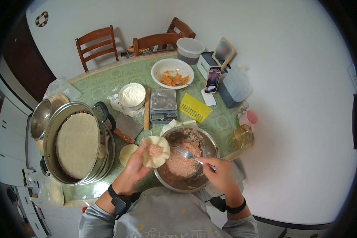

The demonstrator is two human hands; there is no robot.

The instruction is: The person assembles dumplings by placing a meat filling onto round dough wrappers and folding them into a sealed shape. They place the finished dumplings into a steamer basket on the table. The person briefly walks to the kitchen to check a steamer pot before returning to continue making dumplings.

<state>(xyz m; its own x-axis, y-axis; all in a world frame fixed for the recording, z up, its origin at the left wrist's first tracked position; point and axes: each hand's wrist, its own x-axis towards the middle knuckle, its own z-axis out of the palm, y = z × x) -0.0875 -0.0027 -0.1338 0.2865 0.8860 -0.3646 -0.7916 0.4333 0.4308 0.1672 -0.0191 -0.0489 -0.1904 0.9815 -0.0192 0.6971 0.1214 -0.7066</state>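
My left hand (136, 163) cradles a round dough wrapper (163, 156) with wavy edges. A small mound of pink minced filling (154, 150) sits in its middle. My right hand (218, 174) grips a metal fork (185, 153), its tines over the large steel mixing bowl (206, 180). Pink minced meat (183, 166) lies in that bowl, with smears up the wall. Another dough wrapper (128, 153) rests on the table just left of my left hand, partly hidden by it.
A steamer pot (52, 131) with a mesh liner stands at left. Beyond my hands are a dough scraper (130, 125), a rolling pin (147, 110), a flour bowl (132, 95), a kitchen scale (163, 102), a yellow scraper (195, 107), a white bowl (157, 67) of shredded orange filling and a phone (213, 79).
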